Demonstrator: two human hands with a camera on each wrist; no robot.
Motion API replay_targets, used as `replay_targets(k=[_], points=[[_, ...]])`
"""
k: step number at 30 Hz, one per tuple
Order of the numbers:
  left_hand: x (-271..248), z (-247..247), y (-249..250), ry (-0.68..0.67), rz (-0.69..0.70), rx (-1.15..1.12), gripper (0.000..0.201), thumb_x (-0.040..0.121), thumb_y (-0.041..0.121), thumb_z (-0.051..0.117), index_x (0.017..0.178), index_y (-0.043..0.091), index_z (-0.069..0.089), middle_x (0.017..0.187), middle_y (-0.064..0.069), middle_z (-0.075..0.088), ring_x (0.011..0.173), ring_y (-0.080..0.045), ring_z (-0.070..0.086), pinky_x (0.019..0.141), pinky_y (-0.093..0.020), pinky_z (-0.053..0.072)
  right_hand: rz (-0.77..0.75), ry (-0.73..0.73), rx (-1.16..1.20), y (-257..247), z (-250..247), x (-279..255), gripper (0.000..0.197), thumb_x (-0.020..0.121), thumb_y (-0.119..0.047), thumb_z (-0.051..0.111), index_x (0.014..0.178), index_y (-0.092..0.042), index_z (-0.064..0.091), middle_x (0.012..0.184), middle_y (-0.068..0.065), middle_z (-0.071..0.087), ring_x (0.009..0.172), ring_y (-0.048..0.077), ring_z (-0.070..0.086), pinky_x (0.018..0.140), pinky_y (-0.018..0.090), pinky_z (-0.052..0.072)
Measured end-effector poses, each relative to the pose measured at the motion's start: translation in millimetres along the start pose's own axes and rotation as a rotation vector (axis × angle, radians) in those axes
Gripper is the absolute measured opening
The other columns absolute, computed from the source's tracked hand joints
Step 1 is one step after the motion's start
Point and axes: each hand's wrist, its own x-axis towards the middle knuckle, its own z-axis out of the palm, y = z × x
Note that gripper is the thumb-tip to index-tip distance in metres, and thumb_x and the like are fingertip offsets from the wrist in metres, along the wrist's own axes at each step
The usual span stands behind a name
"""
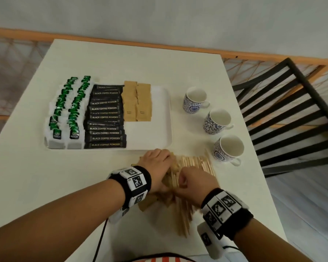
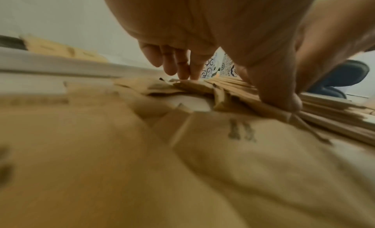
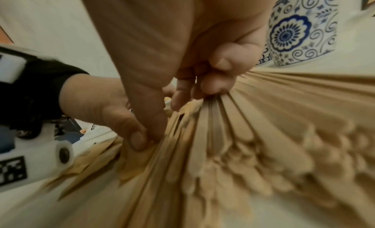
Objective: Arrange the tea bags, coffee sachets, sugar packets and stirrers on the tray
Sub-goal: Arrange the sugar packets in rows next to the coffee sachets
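Observation:
A white tray (image 1: 153, 125) holds two columns of green tea bags (image 1: 68, 110), a column of black coffee sachets (image 1: 105, 118) and two columns of brown sugar packets (image 1: 136, 103); its right part is bare. In front of it lie loose sugar packets (image 1: 150, 203) and a fan of wooden stirrers (image 1: 197, 163). My left hand (image 1: 166, 172) claws over the loose packets (image 2: 202, 90), bunching them between thumb and fingers (image 2: 182, 67). My right hand (image 1: 184, 183) grips a bundle of the stirrers (image 3: 233, 135) with curled fingers (image 3: 215, 85), thumb beside the left thumb.
Three blue-and-white cups (image 1: 195, 100) (image 1: 217, 121) (image 1: 228, 148) stand in a diagonal row right of the tray, the nearest one just beyond the stirrers. A black slatted chair (image 1: 292, 110) stands off the table's right edge.

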Motion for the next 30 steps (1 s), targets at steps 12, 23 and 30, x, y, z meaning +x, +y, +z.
replay_targets(k=[12, 23, 30], points=[[-26, -3, -27, -0.041, -0.123, -0.049, 0.101, 0.057, 0.074, 0.067, 0.140, 0.032, 0.030, 0.132, 0.008, 0.031, 0.120, -0.016, 0.030, 0.105, -0.030, 0.026, 0.030, 0.031, 0.039, 9, 4, -2, 0.016, 0.076, -0.038, 0.061, 0.081, -0.033, 0.047, 0.095, -0.012, 0.049, 0.084, 0.011, 0.051, 0.075, 0.027, 0.044], [-100, -23, -63, 0.010, -0.394, -0.158, 0.110, 0.050, 0.070, 0.076, 0.139, 0.030, 0.024, 0.132, 0.008, 0.030, 0.122, -0.014, 0.033, 0.102, -0.030, 0.037, -0.151, 0.020, 0.061, -27, -8, 14, 0.042, 0.078, -0.048, 0.065, 0.113, -0.036, 0.046, 0.101, -0.014, 0.045, 0.089, 0.007, 0.052, 0.077, 0.026, 0.047], [-149, 3, -74, -0.158, -0.698, -0.266, 0.104, 0.049, 0.073, 0.073, 0.129, 0.027, 0.025, 0.122, 0.005, 0.036, 0.101, -0.017, 0.054, 0.082, -0.032, 0.048, -0.071, -0.027, 0.057, -58, -1, 36, 0.078, 0.076, -0.066, 0.058, 0.137, -0.022, 0.035, 0.130, -0.001, 0.048, 0.116, 0.022, 0.051, 0.093, 0.035, 0.043]])
